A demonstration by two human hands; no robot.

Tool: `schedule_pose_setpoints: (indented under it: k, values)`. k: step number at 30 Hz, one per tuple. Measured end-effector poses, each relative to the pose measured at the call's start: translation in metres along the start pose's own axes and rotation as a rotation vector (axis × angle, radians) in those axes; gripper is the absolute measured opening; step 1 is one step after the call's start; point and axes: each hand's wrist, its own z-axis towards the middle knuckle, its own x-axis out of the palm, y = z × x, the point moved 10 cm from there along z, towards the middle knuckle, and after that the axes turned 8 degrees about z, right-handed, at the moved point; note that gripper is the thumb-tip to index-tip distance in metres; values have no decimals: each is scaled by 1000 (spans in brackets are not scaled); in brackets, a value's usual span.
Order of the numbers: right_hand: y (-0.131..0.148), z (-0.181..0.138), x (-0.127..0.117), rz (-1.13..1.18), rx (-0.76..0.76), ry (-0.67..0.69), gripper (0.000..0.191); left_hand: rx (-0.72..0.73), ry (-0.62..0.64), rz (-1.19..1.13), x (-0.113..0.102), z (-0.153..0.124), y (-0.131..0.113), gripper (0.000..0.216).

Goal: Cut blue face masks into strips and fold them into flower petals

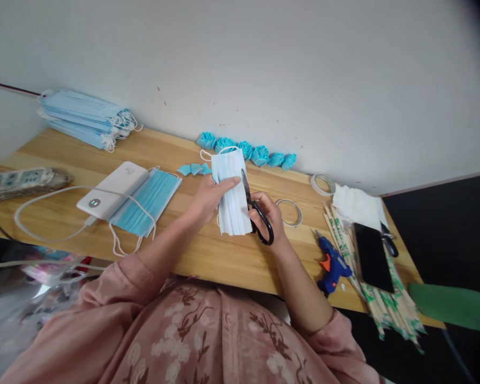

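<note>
Over the middle of the wooden table, my left hand (pixel 211 197) pinches a light blue face mask (pixel 232 213) by its left side, thumb lying across the front. The mask is held upright, its white ear loop sticking up at the top. My right hand (pixel 270 216) grips black-handled scissors (pixel 269 234) with fingers through the handles. Their blades lie along the mask's right edge, pointing up and away; how far apart the blades are is hard to tell. Behind the mask stands a row of blue rosettes (pixel 260 155), and small folded blue pieces (pixel 195 169) lie left of it.
A stack of masks (pixel 84 120) sits back left. A white power bank (pixel 114 186) with a cable rests on another mask (pixel 150 200). Tape rolls (pixel 323 185), a blue glue gun (pixel 333 264), wrapped sticks (pixel 388 306) and a black phone (pixel 372 258) are at the right. A wall closes the back.
</note>
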Motion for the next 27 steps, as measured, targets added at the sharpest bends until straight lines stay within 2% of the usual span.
schedule_pose_setpoints:
  k: [11, 17, 22, 27]
  values:
    - [-13, -2, 4, 69, 70, 48, 52, 57, -96, 68, -11, 5, -5, 34]
    - [-16, -2, 6, 134, 52, 61, 44, 78, -121, 125, -15, 5, -12, 31]
    - [-18, -2, 7, 122, 50, 65, 45, 113, -144, 196, -18, 4, -18, 29]
    - [-18, -3, 7, 136, 42, 71, 42, 110, -142, 171, -18, 4, -17, 28]
